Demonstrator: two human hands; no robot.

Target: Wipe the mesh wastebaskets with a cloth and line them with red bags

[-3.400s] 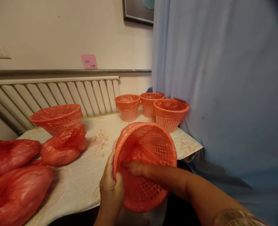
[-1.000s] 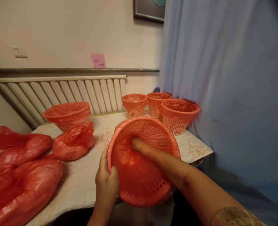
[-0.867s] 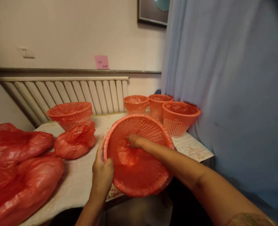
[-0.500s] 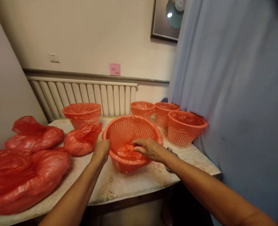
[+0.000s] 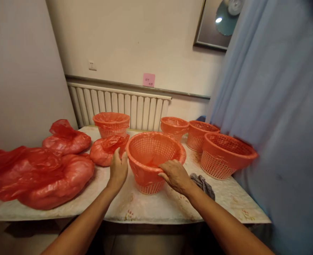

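Note:
A red plastic basket [image 5: 149, 187], lined with a thin red plastic bag [image 5: 143, 170] folded over its rim, stands upright in front of me. My right hand [image 5: 176, 176] grips its near right rim, fingers over the inside and thumb outside. Beside the basket's left side, my left hand [image 5: 118, 170] is open with its fingers apart, holding nothing. A filled red plastic bag [image 5: 102, 152] lies just behind that hand. What lies at the bottom of the basket is hidden.
More filled red bags [image 5: 58, 177] cover the table's left side. A lined basket [image 5: 111, 122] stands at the back left, and several baskets [image 5: 221, 164] stand at right by the blue curtain [image 5: 286, 106]. A grey cloth [image 5: 204, 186] lies right of my wrist.
My right hand has come out of the basket onto its near rim. My left hand has let go of the left rim. The basket has gone from tilted to upright; the view has shifted left.

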